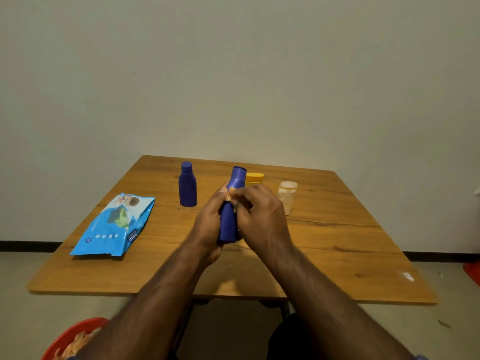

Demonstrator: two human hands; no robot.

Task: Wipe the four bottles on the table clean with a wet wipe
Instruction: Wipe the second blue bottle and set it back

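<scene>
1. While both hands crowd the middle of the wooden table (337,229), they block a good chunk of the view, so the yellow-capped bottle (254,178) behind them only shows its top.
2. Left hand (211,224) has its fingers wrapped round the lower body of a blue bottle (227,227), tilted with the cap pointing away toward the wall.
3. Right hand (259,216) is curled against the bottle's middle, pinching something pale and orangey at its fingertips. Probably the wipe, can't really tell.
4. Bottle count: four. Two blue ones (the held one plus another blue bottle (187,185) standing upright to the left), the yellow-capped one, and a pale clear bottle (286,197) upright on the right.
5. One blue wipes pack (114,226) lies flat near the left edge, well apart from the bottles.
6. One red basin (70,339) sits low at bottom left, below table level.
</scene>
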